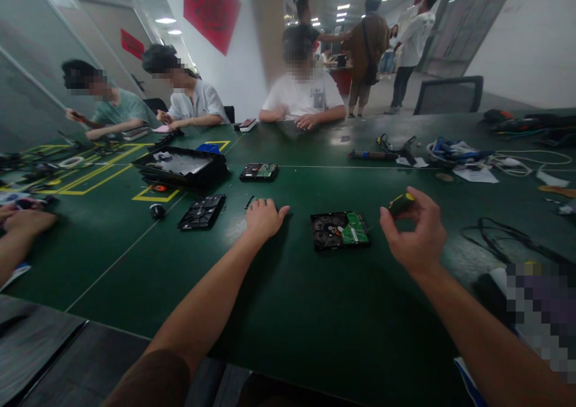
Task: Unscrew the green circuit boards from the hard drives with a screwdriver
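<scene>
Hard drive lies flat on the table, board up, probably for easy access, screwdriver pinched in the right hand just right of it, left hand left of it, can't tell if gripping anything.

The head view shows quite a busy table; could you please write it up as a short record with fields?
Right hand: holds a yellow-and-dark screwdriver
Screwdriver direction: toward the hard drive; contact unclear
Hard drive position: flat on the green table, between the hands, green board up
Left hand: over the table, beside small dark parts
Farther left: black frame, black tray
</scene>
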The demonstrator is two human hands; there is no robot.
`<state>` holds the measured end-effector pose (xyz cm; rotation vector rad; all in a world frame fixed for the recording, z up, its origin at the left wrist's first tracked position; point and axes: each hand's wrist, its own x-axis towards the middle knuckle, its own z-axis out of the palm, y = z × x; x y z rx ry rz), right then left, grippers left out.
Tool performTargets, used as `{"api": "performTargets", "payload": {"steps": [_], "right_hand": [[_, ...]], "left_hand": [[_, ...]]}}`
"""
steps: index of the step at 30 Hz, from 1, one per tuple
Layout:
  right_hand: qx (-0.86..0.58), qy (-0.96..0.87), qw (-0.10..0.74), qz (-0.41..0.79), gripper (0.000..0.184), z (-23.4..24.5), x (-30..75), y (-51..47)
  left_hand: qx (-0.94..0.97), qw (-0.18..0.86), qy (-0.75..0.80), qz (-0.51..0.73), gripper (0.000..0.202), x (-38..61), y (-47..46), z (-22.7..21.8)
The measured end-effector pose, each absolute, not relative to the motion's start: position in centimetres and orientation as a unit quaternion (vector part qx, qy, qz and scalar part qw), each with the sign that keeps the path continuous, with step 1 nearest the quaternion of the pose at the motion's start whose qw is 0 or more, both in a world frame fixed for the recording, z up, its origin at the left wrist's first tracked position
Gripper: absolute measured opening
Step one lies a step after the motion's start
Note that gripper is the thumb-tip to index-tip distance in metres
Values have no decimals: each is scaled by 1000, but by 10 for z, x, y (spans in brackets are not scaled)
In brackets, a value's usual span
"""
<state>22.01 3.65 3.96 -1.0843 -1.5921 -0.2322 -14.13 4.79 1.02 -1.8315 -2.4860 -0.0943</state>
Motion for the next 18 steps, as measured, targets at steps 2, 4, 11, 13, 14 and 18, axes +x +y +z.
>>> {"api": "performTargets", "payload": {"steps": [2,4,11,13,14,18], "right_hand": [[-461,-678,565,-95,66,40,220,37],[-462,-680,563,-91,66,39,220,37],[-466,-680,558,-92,65,40,220,37],[-467,-681,556,-93,65,40,220,37],[-466,-682,557,-93,65,40,220,37],[-461,-683,559,-93,66,39,219,36]], "left_hand": [[-623,24,-780,-43,70,-136,57,9],[-628,23,-776,-51,67,-137,70,8],[-555,21,-830,-51,80,-163,98,8],[-535,20,-843,-48,85,-163,96,8],[-527,20,-848,-47,86,-162,93,9],[-543,26,-838,-44,80,-159,73,13]]}}
